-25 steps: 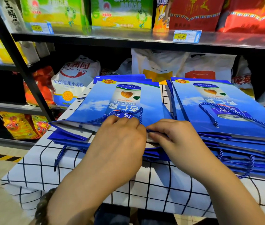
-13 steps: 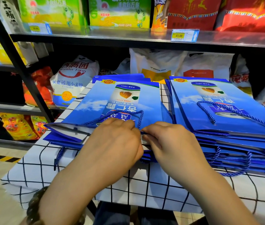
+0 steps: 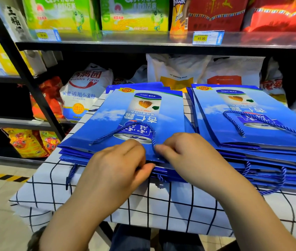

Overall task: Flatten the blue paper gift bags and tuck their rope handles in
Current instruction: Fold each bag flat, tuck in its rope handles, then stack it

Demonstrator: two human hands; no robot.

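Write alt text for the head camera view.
Two hands, left hand and right hand, grip the near edge of the top gift bag on a stack of flat blue bags, its rope handle lying loose on top. A second stack sits to the right on the checked cloth, with shop shelves of packaged food behind.

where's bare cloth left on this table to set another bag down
Best is the front-left corner of the cloth, left of the left stack. A thin strip shows between it and the right stack at the back. The middle front is crowded: left hand and right hand hold the left stack's near edge and handle there.
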